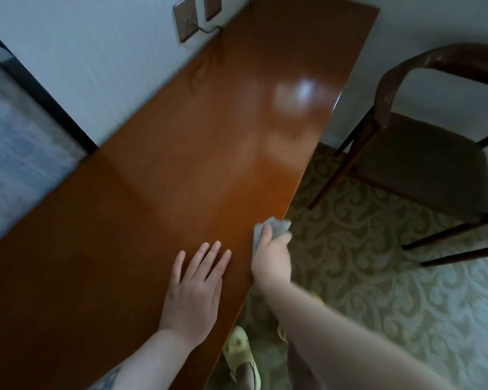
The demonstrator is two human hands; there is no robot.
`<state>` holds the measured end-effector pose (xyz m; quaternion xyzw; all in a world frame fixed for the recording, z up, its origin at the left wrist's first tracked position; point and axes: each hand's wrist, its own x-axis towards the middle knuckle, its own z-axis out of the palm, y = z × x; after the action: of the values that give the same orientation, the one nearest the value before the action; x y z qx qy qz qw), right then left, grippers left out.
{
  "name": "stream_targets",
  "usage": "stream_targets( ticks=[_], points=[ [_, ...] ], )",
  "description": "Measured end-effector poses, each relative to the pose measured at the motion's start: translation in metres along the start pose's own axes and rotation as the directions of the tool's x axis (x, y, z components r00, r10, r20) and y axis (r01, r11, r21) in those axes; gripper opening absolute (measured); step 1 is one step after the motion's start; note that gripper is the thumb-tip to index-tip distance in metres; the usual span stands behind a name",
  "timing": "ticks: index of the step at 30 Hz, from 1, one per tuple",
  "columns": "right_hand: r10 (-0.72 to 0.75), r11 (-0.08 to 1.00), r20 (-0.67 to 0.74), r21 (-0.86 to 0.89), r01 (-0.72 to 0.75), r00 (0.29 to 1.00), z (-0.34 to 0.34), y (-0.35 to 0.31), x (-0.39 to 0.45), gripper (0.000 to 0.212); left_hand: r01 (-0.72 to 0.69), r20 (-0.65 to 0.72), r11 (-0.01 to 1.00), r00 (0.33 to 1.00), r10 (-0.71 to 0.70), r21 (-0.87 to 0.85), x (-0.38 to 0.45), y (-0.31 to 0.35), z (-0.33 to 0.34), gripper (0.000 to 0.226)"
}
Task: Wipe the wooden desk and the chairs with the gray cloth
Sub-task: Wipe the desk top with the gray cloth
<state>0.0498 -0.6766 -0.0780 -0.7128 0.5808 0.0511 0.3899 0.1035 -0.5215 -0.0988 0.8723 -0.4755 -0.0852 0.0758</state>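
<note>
Desk: our wooden desk (181, 153) runs lengthwise from near-left toward the far-right wall corner.
Cloth: our right hand (271, 257) grips the gray cloth (273, 228) bunched at the desk's right edge.
Left hand: our left hand (193, 294) lies flat, fingers straight, on the desktop.
Around: a dark chair (423, 153) stands apart on patterned carpet (378, 277); wall sockets (185, 22) sit beyond.

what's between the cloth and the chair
Only patterned carpet lies between the gray cloth, gripped by the right hand at the desk edge, and the chair, in the head view.
</note>
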Motion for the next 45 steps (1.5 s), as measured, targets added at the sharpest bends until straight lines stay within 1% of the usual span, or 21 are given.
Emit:
stream_targets(
  ticks=[2, 4, 7, 8, 9, 10, 13, 14, 16, 18, 20, 22, 24, 26, 29, 30, 32, 33, 39, 42, 45],
  points=[
    [-0.07, 0.995, 0.08, -0.064, 0.075, 0.994, 0.024, 0.023, -0.049, 0.044, -0.029, 0.024, 0.999, 0.999, 0.029, 0.027, -0.015, -0.008, -0.001, 0.049],
    [-0.036, 0.999, 0.123, -0.031, 0.04, 0.992, 0.021, 0.024, -0.056, 0.048, -0.037, 0.032, 0.999, 0.999, 0.036, 0.031, -0.027, -0.012, -0.003, 0.049],
    [0.013, 1.0, 0.051, -0.003, -0.012, 0.999, 0.006, 0.008, -0.018, 0.062, -0.025, 0.016, 1.0, 1.0, 0.025, 0.007, -0.034, -0.012, -0.002, 0.048],
    [0.074, 0.995, 0.059, 0.062, -0.078, 0.995, -0.003, -0.002, -0.007, 0.063, -0.026, 0.0, 1.0, 1.0, 0.026, -0.002, -0.035, -0.011, -0.003, 0.048],
    [0.104, 0.986, 0.047, 0.128, -0.109, 0.993, -0.007, -0.008, 0.002, 0.061, -0.028, -0.017, 1.0, 0.999, 0.027, -0.008, -0.034, -0.011, -0.003, 0.047],
    [0.116, 0.981, 0.026, 0.156, -0.119, 0.993, -0.007, -0.009, 0.003, 0.057, -0.026, -0.028, 1.0, 0.999, 0.026, -0.014, -0.034, -0.011, -0.003, 0.047],
    [0.075, 0.983, -0.03, 0.172, -0.069, 0.997, 0.016, 0.003, -0.025, 0.043, -0.022, -0.034, 0.999, 0.999, 0.021, -0.031, -0.034, -0.013, -0.002, 0.046],
    [0.044, 0.984, -0.033, 0.172, -0.038, 0.998, 0.03, 0.013, -0.043, 0.037, -0.022, -0.031, 0.999, 0.999, 0.022, -0.03, -0.034, -0.014, -0.001, 0.046],
    [-0.005, 0.986, 0.025, 0.169, 0.001, 1.0, 0.045, 0.029, -0.083, 0.033, -0.023, -0.033, 1.0, 0.999, 0.023, -0.013, -0.033, -0.013, -0.001, 0.046],
    [-0.023, 0.997, 0.106, 0.072, 0.016, 0.994, 0.043, 0.031, -0.086, 0.041, -0.027, -0.039, 1.0, 0.999, 0.027, -0.005, -0.034, -0.013, -0.001, 0.046],
    [0.04, 0.986, 0.116, 0.158, -0.058, 0.992, 0.03, 0.024, -0.061, 0.055, -0.027, -0.061, 1.0, 0.998, 0.027, 0.003, -0.034, -0.013, -0.001, 0.046],
    [0.113, 0.957, 0.121, 0.255, -0.141, 0.986, 0.015, 0.012, -0.035, 0.061, -0.019, -0.08, 1.0, 0.997, 0.021, 0.024, -0.035, -0.011, -0.001, 0.046],
    [0.145, 0.938, 0.09, 0.305, -0.166, 0.985, 0.015, 0.008, -0.03, 0.057, -0.022, -0.097, 0.999, 0.995, 0.024, 0.025, -0.035, -0.01, -0.001, 0.046],
    [0.137, 0.941, 0.004, 0.31, -0.132, 0.99, 0.036, 0.015, -0.049, 0.047, -0.03, -0.11, 0.999, 0.993, 0.032, 0.02, -0.034, -0.012, 0.001, 0.046],
    [0.09, 0.974, -0.07, 0.213, -0.073, 0.993, 0.069, 0.028, -0.083, 0.038, -0.037, -0.135, 0.999, 0.99, 0.04, 0.028, -0.032, -0.012, 0.0, 0.048],
    [0.104, 0.971, -0.085, 0.224, -0.083, 0.991, 0.075, 0.031, -0.086, 0.038, -0.044, -0.145, 0.999, 0.988, 0.048, 0.03, -0.032, -0.012, 0.001, 0.048],
    [0.164, 0.935, -0.128, 0.335, -0.113, 0.978, 0.076, 0.028, -0.09, 0.04, -0.053, -0.161, 0.998, 0.985, 0.056, 0.026, -0.033, -0.012, 0.003, 0.046],
    [0.173, 0.927, -0.161, 0.36, -0.106, 0.972, 0.077, 0.027, -0.09, 0.041, -0.053, -0.171, 0.998, 0.984, 0.057, 0.024, -0.033, -0.013, 0.004, 0.045],
    [0.175, 0.954, -0.24, 0.283, -0.104, 0.955, 0.082, 0.025, -0.09, 0.046, -0.052, -0.178, 0.998, 0.983, 0.056, 0.028, -0.032, -0.016, 0.008, 0.043],
    [0.175, 0.963, -0.238, 0.241, -0.116, 0.955, 0.082, 0.024, -0.088, 0.047, -0.048, -0.175, 0.998, 0.983, 0.053, 0.031, -0.031, -0.016, 0.008, 0.044],
    [0.167, 0.961, -0.232, 0.253, -0.106, 0.958, 0.082, 0.025, -0.089, 0.047, -0.048, -0.192, 0.999, 0.98, 0.051, 0.024, -0.032, -0.016, 0.009, 0.044]
  ],
)
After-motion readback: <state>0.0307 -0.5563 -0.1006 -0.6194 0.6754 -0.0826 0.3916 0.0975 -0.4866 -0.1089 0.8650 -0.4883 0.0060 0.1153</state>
